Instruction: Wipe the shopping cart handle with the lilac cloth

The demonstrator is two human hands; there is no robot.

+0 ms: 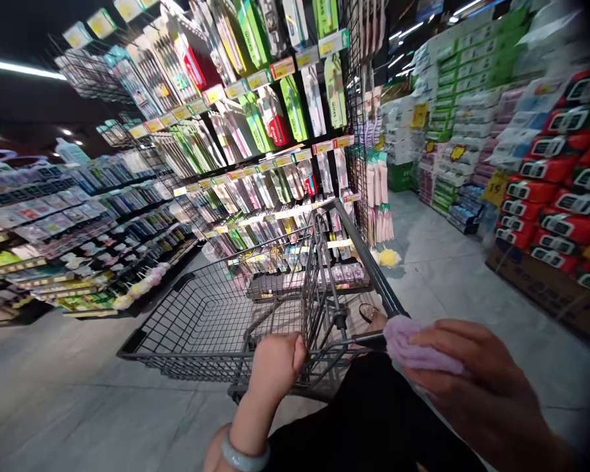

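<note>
1. Head view: my right hand [472, 367] pinched a lilac cloth [400, 344] against the near end of the shopping cart's [187, 358] handle [368, 259]; I judged wrapping the bar with even pressure best.
2. My left hand [275, 367] was curled closed beside the basket; whether around anything, I couldn't tell. Cloth hid the bar's end.

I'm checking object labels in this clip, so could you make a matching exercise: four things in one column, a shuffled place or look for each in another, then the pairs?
Things:
1. Purple cloth
2. Shopping cart
3. Bracelet
4. Red packs

Places or looks:
A. Around the left wrist
B. Stacked at the picture's right
C. In the right hand
D. Dark wire mesh

Pairs: 1-C, 2-D, 3-A, 4-B
</note>
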